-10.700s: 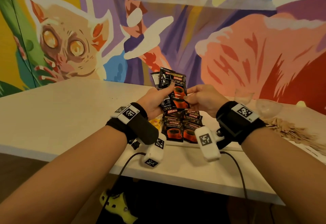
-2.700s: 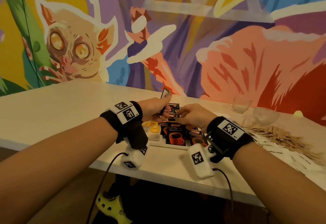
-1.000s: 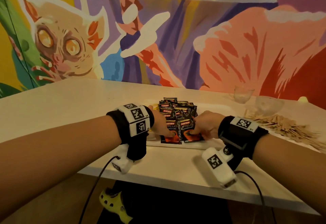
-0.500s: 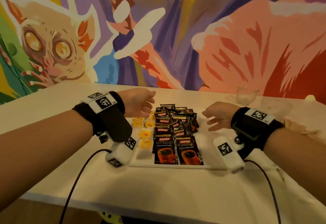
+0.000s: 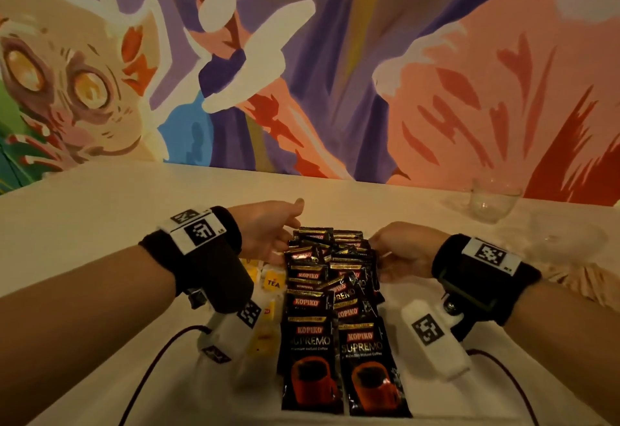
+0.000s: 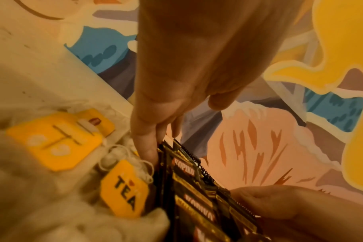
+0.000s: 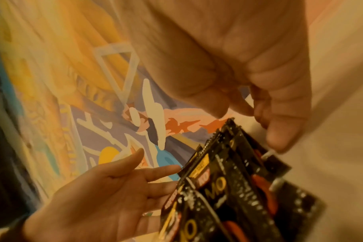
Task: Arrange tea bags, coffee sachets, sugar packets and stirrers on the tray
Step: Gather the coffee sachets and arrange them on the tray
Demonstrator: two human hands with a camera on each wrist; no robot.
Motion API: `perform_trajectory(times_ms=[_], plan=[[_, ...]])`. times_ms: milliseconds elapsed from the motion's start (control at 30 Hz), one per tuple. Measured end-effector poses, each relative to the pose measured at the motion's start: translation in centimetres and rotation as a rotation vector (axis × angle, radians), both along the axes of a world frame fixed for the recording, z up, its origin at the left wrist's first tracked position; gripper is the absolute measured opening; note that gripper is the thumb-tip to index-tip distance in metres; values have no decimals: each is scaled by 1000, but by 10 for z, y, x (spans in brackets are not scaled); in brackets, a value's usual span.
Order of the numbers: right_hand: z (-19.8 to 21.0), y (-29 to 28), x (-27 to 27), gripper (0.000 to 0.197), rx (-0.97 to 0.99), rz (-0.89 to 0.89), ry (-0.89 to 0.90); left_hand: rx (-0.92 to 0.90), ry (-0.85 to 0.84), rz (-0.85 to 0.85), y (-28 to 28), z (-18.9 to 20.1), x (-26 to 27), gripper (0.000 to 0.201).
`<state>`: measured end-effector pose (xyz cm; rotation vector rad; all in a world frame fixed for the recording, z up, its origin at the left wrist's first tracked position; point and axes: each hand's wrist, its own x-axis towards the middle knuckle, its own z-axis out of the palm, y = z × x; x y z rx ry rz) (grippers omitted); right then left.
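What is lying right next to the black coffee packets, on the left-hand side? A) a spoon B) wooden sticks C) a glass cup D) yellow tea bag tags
D: the yellow tea bag tags, one reading TEA, lie right beside the coffee sachets under the left hand; the glass cup stands far off to the right.

Head view looks down; wrist views close; all share coffee sachets [image 5: 330, 294].

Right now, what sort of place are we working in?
Probably a café or a hospitality refreshment corner: a painted mural covers the wall behind a white table, with coffee sachets, tea bags and empty glass cups set out.
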<state>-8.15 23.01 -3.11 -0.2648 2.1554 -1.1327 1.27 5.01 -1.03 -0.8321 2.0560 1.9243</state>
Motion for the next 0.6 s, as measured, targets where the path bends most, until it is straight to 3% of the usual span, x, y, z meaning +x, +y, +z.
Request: perform_trajectory(times_ms=[200,300,367,467,533,600], plan=[[-2,-9,-8,26,-103,-64,-100,-9,-29,-2,-1,-2,-14,60],[-2,-14,-6,19,-118,-70,-98,-14,-37,-19,0,-3,-18,62],[-1,-17,-4,12,-111,-60,-66,-28,-35,-29,1,-4,-19,62],[2,-17,-7,20,-62,-40,20,-80,-23,-49,-2,-1,-17,60],[7,-14,-9,15,29,-35,170,-269,5,-78,-5,3,-15,54],[10,-10,-11,24,117,10,309,-589,27,-166,-10,6,-17,46]])
